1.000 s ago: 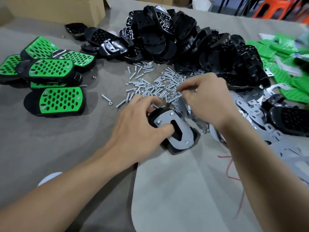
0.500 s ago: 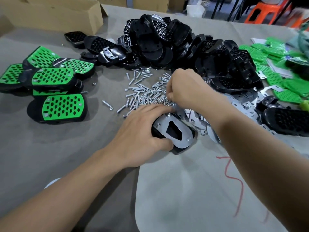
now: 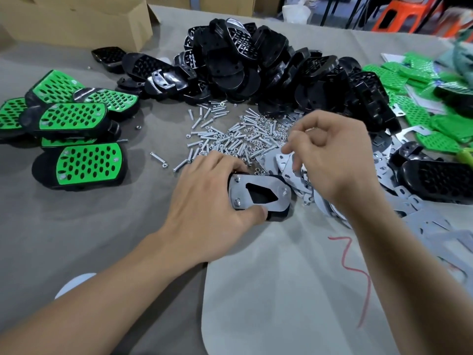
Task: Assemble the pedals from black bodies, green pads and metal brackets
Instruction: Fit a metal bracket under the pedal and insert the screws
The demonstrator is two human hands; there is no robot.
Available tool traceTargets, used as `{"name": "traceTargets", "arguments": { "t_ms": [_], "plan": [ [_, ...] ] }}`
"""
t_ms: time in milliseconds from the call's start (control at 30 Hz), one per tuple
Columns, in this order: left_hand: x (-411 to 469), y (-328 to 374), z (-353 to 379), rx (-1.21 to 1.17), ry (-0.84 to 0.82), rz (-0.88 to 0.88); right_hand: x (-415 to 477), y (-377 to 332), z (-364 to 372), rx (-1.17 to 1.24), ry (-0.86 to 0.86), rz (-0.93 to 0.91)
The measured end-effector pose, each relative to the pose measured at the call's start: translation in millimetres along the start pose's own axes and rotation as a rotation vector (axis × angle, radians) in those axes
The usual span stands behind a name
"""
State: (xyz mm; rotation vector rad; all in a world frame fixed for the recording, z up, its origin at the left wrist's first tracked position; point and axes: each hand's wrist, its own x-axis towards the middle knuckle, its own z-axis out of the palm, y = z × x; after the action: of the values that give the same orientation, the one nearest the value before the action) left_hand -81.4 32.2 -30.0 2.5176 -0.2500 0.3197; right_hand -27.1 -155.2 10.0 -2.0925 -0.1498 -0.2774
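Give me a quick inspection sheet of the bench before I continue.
Surface: grey cloth table, paler sheet with red scribble nearest.
Job's things: pedal in work underside up, bracket on top; black bodies heaped behind; green pads right; loose brackets; screws and nuts centre; finished pedals left.
Clutter: white rounded thing by left forearm, unidentifiable.
Hands: left hand grips the pedal in work; right hand curled above loose brackets, contents unclear.
Cables: nothing seen.
Surroundings: cardboard box far left; orange stool beyond table.
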Motion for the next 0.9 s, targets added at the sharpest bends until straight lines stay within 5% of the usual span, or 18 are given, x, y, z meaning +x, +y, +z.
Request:
{"name": "traceTargets", "arguments": {
  "t_ms": [267, 567, 700, 900],
  "plan": [
    [1, 2, -4, -0.104, -0.062, 0.046, 1, 10, -4, 0.23, -0.053, 0.036],
    [-2, -2, -2, 0.01, 0.142, -0.065, -2, 14, -4, 0.211, -0.131, 0.056],
    [0, -2, -3, -0.025, 0.14, -0.089, -7, 12, 4, 0.155, -0.25, 0.028],
    [1, -5, -3, -0.077, 0.123, -0.106, -7, 12, 13, 0.072, -0.212, -0.003]
  ]
}}
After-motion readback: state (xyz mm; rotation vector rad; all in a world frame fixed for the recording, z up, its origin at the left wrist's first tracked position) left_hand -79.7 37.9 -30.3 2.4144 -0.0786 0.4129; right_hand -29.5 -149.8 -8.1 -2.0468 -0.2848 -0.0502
